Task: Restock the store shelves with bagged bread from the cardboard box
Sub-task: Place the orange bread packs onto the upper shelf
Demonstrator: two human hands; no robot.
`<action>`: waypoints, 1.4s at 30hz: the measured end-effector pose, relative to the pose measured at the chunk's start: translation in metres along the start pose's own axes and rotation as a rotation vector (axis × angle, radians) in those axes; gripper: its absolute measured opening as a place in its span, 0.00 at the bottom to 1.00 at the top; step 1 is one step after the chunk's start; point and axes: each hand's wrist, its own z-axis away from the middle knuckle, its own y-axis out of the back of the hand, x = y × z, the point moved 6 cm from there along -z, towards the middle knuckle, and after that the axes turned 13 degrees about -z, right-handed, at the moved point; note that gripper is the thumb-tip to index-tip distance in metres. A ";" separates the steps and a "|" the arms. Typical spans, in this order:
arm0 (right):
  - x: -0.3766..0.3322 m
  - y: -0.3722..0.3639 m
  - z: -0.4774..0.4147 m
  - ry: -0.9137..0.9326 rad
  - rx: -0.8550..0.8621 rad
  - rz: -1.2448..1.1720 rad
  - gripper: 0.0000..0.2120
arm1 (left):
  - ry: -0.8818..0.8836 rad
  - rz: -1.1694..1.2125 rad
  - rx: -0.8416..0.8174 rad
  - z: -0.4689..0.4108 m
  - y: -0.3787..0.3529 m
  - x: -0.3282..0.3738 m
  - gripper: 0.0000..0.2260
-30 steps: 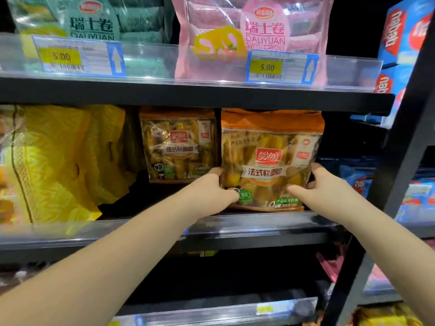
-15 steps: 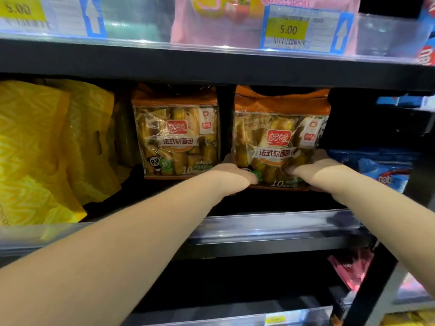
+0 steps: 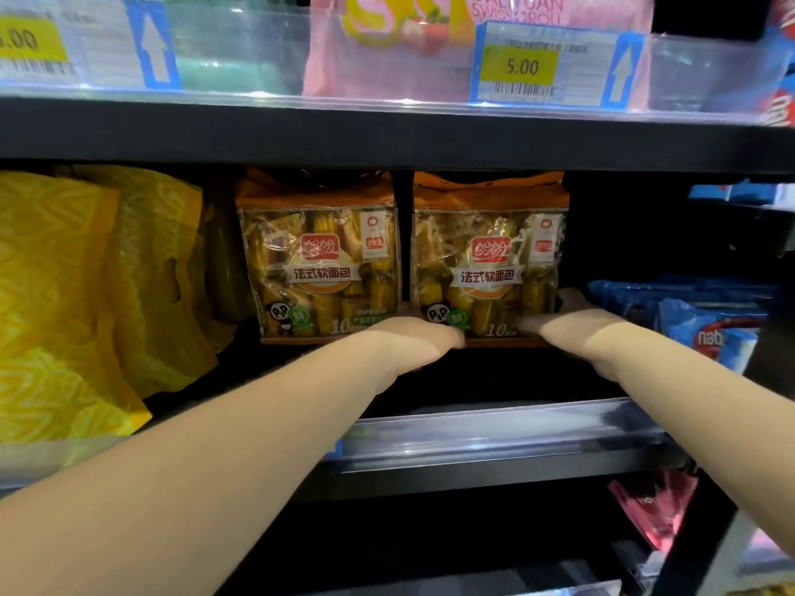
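Two orange-topped bags of bread stand upright side by side deep on the middle shelf. The right bag is gripped at its bottom corners: my left hand at its lower left, my right hand at its lower right. My fingers are mostly hidden behind and under the bag. The left bag stands free, just left of my left hand. The cardboard box is out of sight.
Yellow bags fill the shelf's left part. Blue snack packs lie right of my right hand. The shelf above holds a pink swiss roll bag behind price tags. A clear plastic lip runs along the shelf front.
Both hands have pushed the right bag from the shelf's front edge back to stand level with the left bag. The camera has moved closer and lower.
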 end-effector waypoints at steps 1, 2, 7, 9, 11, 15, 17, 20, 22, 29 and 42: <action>0.001 0.000 -0.001 0.003 -0.001 0.014 0.42 | -0.002 -0.007 -0.007 0.000 -0.001 0.002 0.33; 0.002 0.000 -0.001 -0.003 0.002 0.021 0.41 | -0.003 -0.001 -0.016 0.000 -0.002 0.002 0.33; 0.005 -0.005 -0.009 -0.030 -0.011 -0.049 0.44 | 0.003 0.110 -0.081 -0.011 -0.008 -0.005 0.38; 0.003 -0.009 -0.011 -0.050 -0.037 -0.072 0.44 | -0.001 0.199 -0.110 -0.017 -0.011 -0.006 0.43; 0.002 -0.011 -0.015 -0.059 -0.056 -0.042 0.45 | -0.002 0.281 -0.115 -0.024 -0.012 -0.009 0.41; 0.004 -0.017 -0.019 -0.059 -0.100 0.032 0.44 | -0.013 0.377 -0.119 -0.030 -0.011 -0.011 0.27; 0.004 -0.018 -0.018 -0.044 -0.116 0.051 0.42 | -0.002 0.377 -0.115 -0.029 -0.010 -0.012 0.26; 0.004 -0.019 -0.016 -0.038 -0.123 0.085 0.46 | -0.007 0.380 -0.102 -0.028 -0.009 -0.014 0.24; 0.005 -0.018 -0.014 -0.034 -0.126 0.130 0.43 | -0.011 0.388 -0.101 -0.030 -0.010 -0.015 0.24; 0.000 -0.018 -0.006 0.009 -0.133 0.247 0.29 | -0.026 0.401 -0.103 -0.028 -0.010 -0.016 0.25; -0.008 -0.024 -0.003 0.020 -0.193 0.254 0.25 | -0.025 0.412 -0.092 -0.023 -0.012 -0.015 0.27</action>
